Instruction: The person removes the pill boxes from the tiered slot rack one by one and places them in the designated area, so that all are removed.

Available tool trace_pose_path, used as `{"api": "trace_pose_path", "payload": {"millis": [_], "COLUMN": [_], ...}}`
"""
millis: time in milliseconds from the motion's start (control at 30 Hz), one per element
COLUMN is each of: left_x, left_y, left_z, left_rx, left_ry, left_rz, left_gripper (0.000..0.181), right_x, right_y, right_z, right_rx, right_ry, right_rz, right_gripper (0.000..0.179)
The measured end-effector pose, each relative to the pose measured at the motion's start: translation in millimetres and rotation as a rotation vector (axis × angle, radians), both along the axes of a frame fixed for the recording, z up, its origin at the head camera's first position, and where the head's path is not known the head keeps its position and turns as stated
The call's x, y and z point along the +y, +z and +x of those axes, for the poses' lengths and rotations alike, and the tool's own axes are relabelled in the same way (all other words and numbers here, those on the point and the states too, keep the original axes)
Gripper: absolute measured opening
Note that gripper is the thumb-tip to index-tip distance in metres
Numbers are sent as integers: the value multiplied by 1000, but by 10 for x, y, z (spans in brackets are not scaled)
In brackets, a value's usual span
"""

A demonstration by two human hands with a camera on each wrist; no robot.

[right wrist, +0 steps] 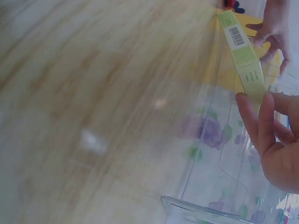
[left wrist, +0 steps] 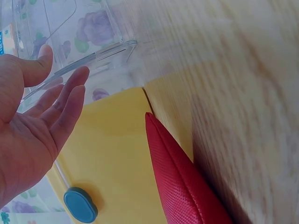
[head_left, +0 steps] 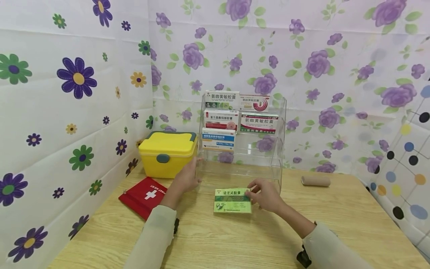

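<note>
My right hand [head_left: 267, 195] pinches the right end of a green medicine box [head_left: 232, 200], holding it before the clear acrylic rack [head_left: 242, 169] with its printed front facing me. Seen from the right wrist, the box's narrow side [right wrist: 243, 51] with a barcode shows, thumb and fingers [right wrist: 266, 122] at one end. My left hand [head_left: 186, 177] is beside the rack's lower left side, in front of the yellow box. From the left wrist, that hand [left wrist: 39, 116] has loosely bent, spread fingers with nothing between them; whether they touch the rack cannot be told.
Several medicine boxes, among them a blue-and-white box [head_left: 218, 139], stand on the rack's tiers. A yellow case [head_left: 168, 155] with a dark green latch stands left of the rack. A red first aid pouch [head_left: 144, 197] lies before it. A brown cardboard tube [head_left: 315, 181] lies at right.
</note>
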State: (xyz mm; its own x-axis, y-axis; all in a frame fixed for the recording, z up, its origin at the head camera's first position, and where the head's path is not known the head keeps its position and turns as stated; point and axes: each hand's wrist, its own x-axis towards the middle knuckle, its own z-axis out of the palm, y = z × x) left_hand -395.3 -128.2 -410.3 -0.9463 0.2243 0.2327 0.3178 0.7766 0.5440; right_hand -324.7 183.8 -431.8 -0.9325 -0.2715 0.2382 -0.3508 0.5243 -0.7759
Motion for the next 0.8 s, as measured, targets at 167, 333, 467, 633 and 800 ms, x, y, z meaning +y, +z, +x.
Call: {"api": "trace_pose_path", "payload": {"millis": [167, 333, 467, 633, 800], "left_x": [5, 3, 6, 3, -2], "left_y": [-12, -19, -15, -16, -39], "left_z": [-23, -24, -17, -16, -16], "left_rx": [-3, -15, -12, 20, 26], "left_ry": [11, 15, 13, 3, -10], "left_rz": [-12, -9, -4, -6, -10], "left_gripper": [86, 87, 87, 88, 86], "right_x": [-30, -73, -71, -83, -123], "right_y": [-11, 6, 5, -13, -75], "right_z": [12, 53, 62, 45, 21], "right_rx": [-83, -151, -219, -304, -323], "right_ry": [-29, -53, -38, -7, -30], "right_rz": [-13, -58, -87, -138, -146], "right_gripper": [24, 23, 30, 43, 42]}}
